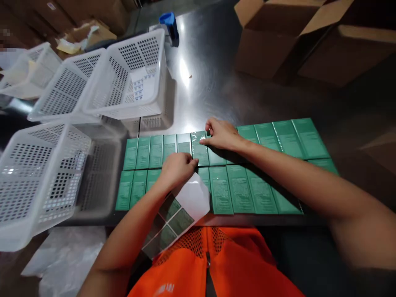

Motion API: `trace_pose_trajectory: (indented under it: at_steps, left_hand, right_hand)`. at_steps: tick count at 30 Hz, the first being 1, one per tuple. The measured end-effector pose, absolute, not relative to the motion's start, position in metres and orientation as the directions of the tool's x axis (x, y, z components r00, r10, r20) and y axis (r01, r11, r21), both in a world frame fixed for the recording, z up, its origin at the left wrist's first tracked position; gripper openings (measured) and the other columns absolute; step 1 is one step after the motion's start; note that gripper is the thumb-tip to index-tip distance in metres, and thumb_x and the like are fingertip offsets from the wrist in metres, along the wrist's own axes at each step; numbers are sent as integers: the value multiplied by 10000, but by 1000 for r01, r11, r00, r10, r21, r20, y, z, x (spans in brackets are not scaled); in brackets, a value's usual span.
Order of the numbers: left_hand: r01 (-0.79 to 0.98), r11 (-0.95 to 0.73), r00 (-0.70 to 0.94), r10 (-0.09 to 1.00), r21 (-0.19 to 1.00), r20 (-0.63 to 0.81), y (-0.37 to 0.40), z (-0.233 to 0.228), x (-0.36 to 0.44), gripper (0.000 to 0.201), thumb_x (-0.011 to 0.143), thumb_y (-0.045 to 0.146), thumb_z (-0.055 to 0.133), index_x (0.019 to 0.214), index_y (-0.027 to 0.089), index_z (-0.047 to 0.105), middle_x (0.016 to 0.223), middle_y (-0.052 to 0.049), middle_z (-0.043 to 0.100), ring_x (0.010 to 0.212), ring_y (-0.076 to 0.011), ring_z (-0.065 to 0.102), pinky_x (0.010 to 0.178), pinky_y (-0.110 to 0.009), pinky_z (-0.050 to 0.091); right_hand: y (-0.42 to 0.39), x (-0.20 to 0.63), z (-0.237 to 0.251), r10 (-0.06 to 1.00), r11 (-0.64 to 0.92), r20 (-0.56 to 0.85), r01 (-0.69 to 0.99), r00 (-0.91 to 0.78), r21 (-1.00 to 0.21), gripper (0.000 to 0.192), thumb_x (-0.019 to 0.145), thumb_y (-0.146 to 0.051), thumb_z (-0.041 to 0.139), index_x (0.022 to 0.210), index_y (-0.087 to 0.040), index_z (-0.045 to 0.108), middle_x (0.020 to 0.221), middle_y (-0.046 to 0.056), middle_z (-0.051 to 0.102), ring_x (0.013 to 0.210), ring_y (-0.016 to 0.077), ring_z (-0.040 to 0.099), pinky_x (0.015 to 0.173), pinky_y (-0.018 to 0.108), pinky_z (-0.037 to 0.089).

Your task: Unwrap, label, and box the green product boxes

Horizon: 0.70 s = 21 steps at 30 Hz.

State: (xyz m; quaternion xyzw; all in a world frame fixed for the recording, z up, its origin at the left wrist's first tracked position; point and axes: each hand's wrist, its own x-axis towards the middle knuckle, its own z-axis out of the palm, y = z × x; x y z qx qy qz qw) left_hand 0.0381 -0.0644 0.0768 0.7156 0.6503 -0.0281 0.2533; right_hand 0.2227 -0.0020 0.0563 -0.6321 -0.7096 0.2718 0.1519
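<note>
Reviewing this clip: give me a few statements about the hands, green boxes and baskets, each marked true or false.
1. The green boxes lie in two rows on the metal table. True.
2. The left hand holds a sticker sheet. True.
3. The right hand rests inside a white basket. False: it presses on a box in the back row.
4. The cardboard cartons are taped shut. False: their flaps stand open.

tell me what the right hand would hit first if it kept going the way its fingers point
The right hand points left along the back row of flat green shrink-wrapped boxes, fingertips pressing one. Going on, it would slide over those boxes, then probably meet the white perforated plastic basket beyond the row's end; depth is unclear.
</note>
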Motion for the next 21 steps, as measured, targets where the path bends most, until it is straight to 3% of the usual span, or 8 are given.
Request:
trace_pose_trajectory:
  at_steps: [3, 6, 10, 12, 14, 17, 19, 21]
  left_hand:
    - [901, 35, 2, 996, 432, -86, -66, 84, 27, 400, 914, 454, 500, 625, 206, 624, 584, -29, 596, 593, -192, 538, 575, -295, 295]
    - [812, 39, -191, 961, 582, 202, -64, 97, 7, 418, 924, 466, 491, 614, 203, 591, 598, -16, 601, 608, -174, 548, 609, -292, 340]
    - [698, 31, -390, 854, 715, 344, -62, 111, -14, 398, 923, 456, 498, 627, 206, 586, 583, -6, 587, 591, -165, 534, 624, -292, 363]
    - [673, 41, -441, 824, 738, 356, -65, 115, -17, 405, 932, 460, 487, 633, 205, 585, 585, -9, 582, 598, -171, 538, 632, -296, 373]
    - [674, 72, -448, 831, 735, 329, -72, 116, -17, 420, 948, 476, 462, 661, 203, 601, 608, -20, 599, 629, -185, 565, 647, -304, 392]
    - [655, 99, -413, 877, 749, 245, -86, 116, -28, 404, 975, 496, 409, 860, 203, 662, 723, -38, 674, 695, -202, 627, 682, -309, 446]
    - [639, 93, -420, 874, 764, 244, -97, 119, -52, 369, 982, 476, 406, 1066, 212, 649, 876, -50, 718, 754, -196, 661, 727, -308, 489]
    - [649, 106, -488, 818, 754, 305, -107, 128, -94, 367, 969, 428, 449, 1221, 204, 593, 1089, -91, 707, 924, -218, 671, 851, -341, 503]
  right_hand:
    - [-10, 228, 61, 973, 54, -130, 739, -189, -672, 319, 773, -368, 772, 957, -217, 559, 819, -5, 638, 723, 170, 566, 609, 278, 348]
    - [-47, 228, 71, 948, -25, -175, 482, -267, -876, 368, 882, -433, 654, 1134, -224, 487, 826, 2, 645, 713, 168, 600, 628, 293, 444]
    - [-127, 198, 80, 903, -118, -158, 123, -400, -985, 856, 774, -442, 774, 1409, -276, 225, 996, 33, 656, 809, 188, 669, 714, 340, 557]
    - [-161, 176, 75, 926, -78, -82, 25, -367, -997, 970, 738, -362, 808, 1455, -303, 157, 966, 0, 644, 781, 175, 675, 717, 332, 570]
    - [-182, 157, 67, 966, 25, 18, 23, -258, -999, 852, 803, -305, 741, 1465, -302, 205, 861, -33, 633, 712, 160, 662, 684, 315, 566]
    - [-191, 144, 59, 972, 209, 186, 175, -141, -962, 501, 884, -294, 652, 1354, -275, 481, 837, -7, 662, 713, 168, 662, 721, 327, 564]
    - [-192, 148, 58, 959, 282, 261, 276, -112, -919, 328, 895, -323, 648, 1217, -260, 629, 874, 18, 686, 733, 176, 666, 756, 337, 564]
    - [-193, 159, 59, 958, 287, 274, 339, -85, -896, 284, 893, -361, 655, 1153, -251, 687, 903, 31, 698, 752, 184, 670, 752, 333, 568]
